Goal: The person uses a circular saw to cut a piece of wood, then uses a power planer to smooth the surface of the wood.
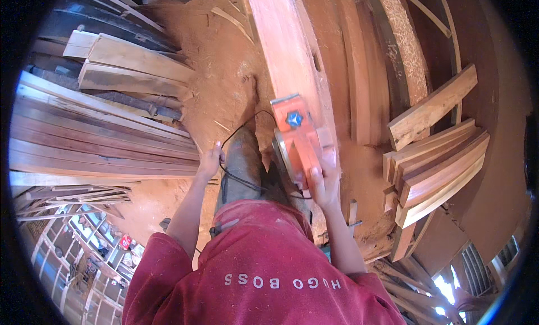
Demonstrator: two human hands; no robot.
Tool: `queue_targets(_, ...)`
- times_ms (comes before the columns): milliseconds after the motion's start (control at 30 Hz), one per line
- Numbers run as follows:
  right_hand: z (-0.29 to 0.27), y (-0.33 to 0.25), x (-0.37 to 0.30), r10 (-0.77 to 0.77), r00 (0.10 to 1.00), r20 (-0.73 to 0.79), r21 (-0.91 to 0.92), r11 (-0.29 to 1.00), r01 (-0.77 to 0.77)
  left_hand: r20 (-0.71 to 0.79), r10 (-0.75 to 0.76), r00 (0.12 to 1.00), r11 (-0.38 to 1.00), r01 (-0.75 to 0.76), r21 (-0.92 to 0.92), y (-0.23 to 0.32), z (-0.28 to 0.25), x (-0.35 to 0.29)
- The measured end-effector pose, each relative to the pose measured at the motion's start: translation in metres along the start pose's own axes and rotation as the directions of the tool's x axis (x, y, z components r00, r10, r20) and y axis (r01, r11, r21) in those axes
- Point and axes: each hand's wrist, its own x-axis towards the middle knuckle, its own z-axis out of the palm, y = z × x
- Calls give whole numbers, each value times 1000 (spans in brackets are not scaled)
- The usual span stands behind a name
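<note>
An orange electric hand planer (pixel 296 138) with a blue knob at its front rests on a long, pale reddish wooden plank (pixel 283 50). My right hand (pixel 324 182) is wrapped round the planer's rear handle. The plank runs away from me, and slots show along its right side. Off to the left, my left hand (pixel 210 160) is closed on a black power cord (pixel 225 140). The cord loops from near the planer's front to that hand, then back across my legs toward the planer's rear.
Long boards (pixel 101 134) are stacked on the left, with shorter pale planks (pixel 135 61) beyond them. Several cut boards (pixel 441 173) lie piled at the right, and one plank (pixel 432 106) slants above them. Reddish sawdust (pixel 222 61) covers the floor.
</note>
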Motion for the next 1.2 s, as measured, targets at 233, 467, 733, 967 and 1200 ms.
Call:
queue_targets(233,32,-61,121,-311,946,-94,-203,936,288,-100,-5,995,986,-12,-164,8,-39,-6)
queue_targets(467,64,-121,214,-317,941,-121,-229,931,284,-118,-78,990,980,54,-191,32,-43,1)
queue_targets(733,89,-153,321,-347,924,-163,-153,934,324,-172,-36,984,965,-11,-262,56,-36,26)
queue_targets(967,101,-186,390,-439,892,-111,-170,892,418,-111,-71,991,949,32,-315,89,-47,48)
queue_targets(1200,112,-229,469,-403,902,-155,-214,905,367,-90,-11,996,915,-27,-403,156,-59,70)
